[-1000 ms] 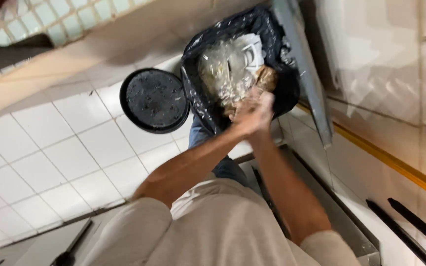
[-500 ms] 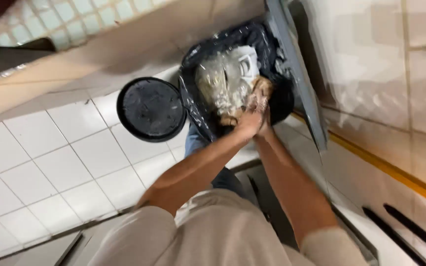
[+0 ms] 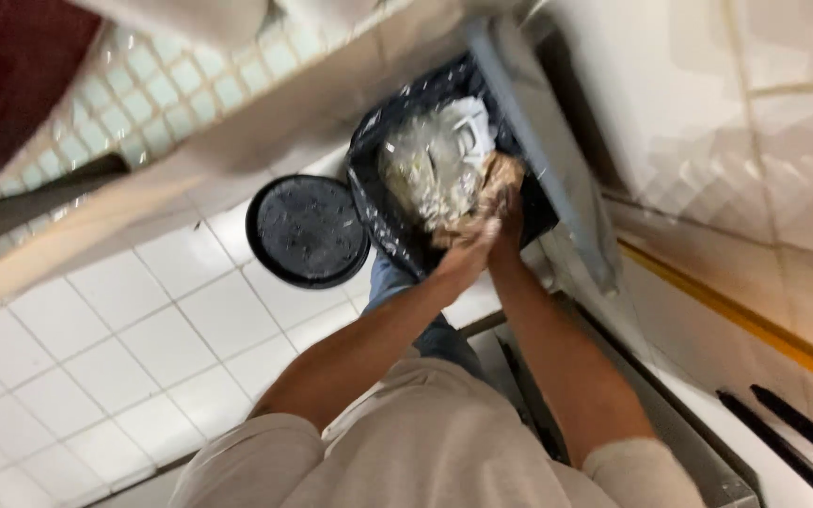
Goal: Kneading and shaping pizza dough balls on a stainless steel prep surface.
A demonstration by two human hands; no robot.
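Black plastic-lined trash bin [image 3: 397, 226] sits on white tiled floor [image 3: 162, 329]; round black lid [image 3: 308, 230] lies on floor just left of it. Crumpled clear plastic wrap [image 3: 430, 169] inside bin. Both hands, left hand [image 3: 463, 259] and right hand [image 3: 508, 212], meet over bin's near rim, touching the contents. Grey metal edge [image 3: 538, 169] right of bin.

White square floor tiles [image 3: 124, 348] with dark grout fill the lower left of the head view. A beige ledge [image 3: 190, 179] runs diagonally above them, with smaller pale tiles [image 3: 157, 89] beyond it and a dark red surface [image 3: 11, 66] in the top left corner. At right, a large glossy tiled wall [image 3: 755, 122] catches the light, bordered below by a yellow stripe [image 3: 745, 320]. A metal frame [image 3: 651, 414] lies along its base.
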